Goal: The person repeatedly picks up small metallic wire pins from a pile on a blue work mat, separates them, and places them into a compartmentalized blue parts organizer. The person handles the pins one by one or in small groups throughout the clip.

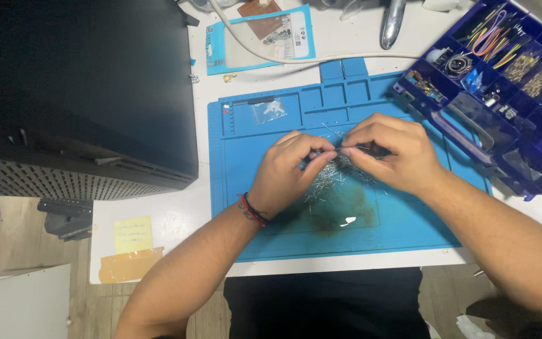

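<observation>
- Black computer case (76, 94): stands left of the blue work mat (271, 232), well off the working area.
- Blue work mat: lies flat on the white table (164, 220), directly in front of the person; its raised rim looks suited to keeping small loose parts from rolling off.
- Purple compartment box (503, 94): open, touching the mat's right edge, within reach of the right hand; wires and small parts sorted in its cells.
- Left hand (286, 172): over the mat's centre, thumb and forefinger pinched shut on something thin; exactly what, cannot tell.
- Right hand (390, 150): just right of the left, fingertips meeting it, pinching a small dark part.
- Pile of thin metal pins (334, 179): on the mat's centre, directly beneath both hands.
- Small clear bag (270, 111): in a tray at the mat's upper left.
- Yellow sticky note (133, 233): on the table, left of the mat.
</observation>
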